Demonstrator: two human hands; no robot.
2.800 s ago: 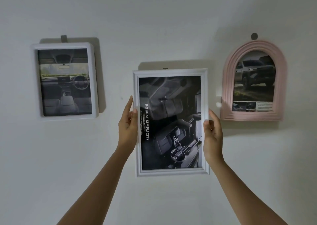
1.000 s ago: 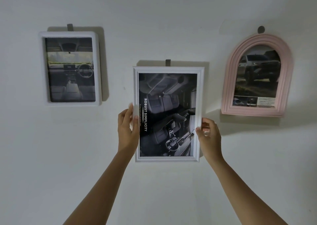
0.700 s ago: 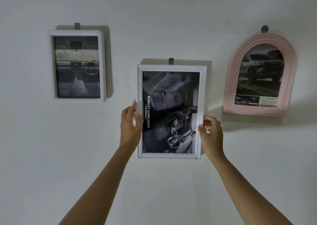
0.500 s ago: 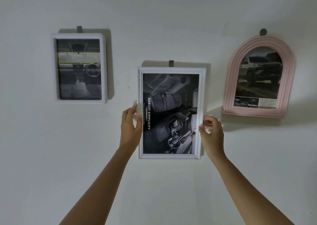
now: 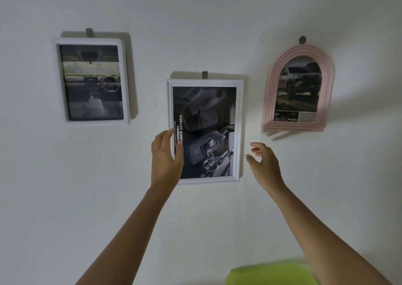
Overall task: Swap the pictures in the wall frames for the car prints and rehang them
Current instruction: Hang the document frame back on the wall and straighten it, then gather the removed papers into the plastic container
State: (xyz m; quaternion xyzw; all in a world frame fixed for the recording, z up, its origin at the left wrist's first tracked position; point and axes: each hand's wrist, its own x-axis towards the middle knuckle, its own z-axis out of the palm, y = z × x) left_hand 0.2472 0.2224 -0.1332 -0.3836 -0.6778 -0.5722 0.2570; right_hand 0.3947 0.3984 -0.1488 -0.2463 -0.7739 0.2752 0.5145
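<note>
A white rectangular frame (image 5: 240, 132) with a dark car-interior print hangs on a grey hook (image 5: 204, 75) in the middle of the wall. My left hand (image 5: 166, 158) grips its left edge, thumb over the print. My right hand (image 5: 264, 165) hovers just right of the frame, fingers spread, touching nothing. Up to the left hangs a second white frame (image 5: 125, 80) holding a dashboard print. On the right, a pink arched frame (image 5: 269, 102) shows an SUV print.
The white wall (image 5: 65, 186) fills the view. A bright yellow-green object (image 5: 269, 274) shows at the bottom edge, below my right arm. Each side frame has a small hook above it.
My right hand has let go of the middle frame's right edge and pulled away to the right with fingers spread. My left hand still holds the left edge. The view has tilted down slightly.
</note>
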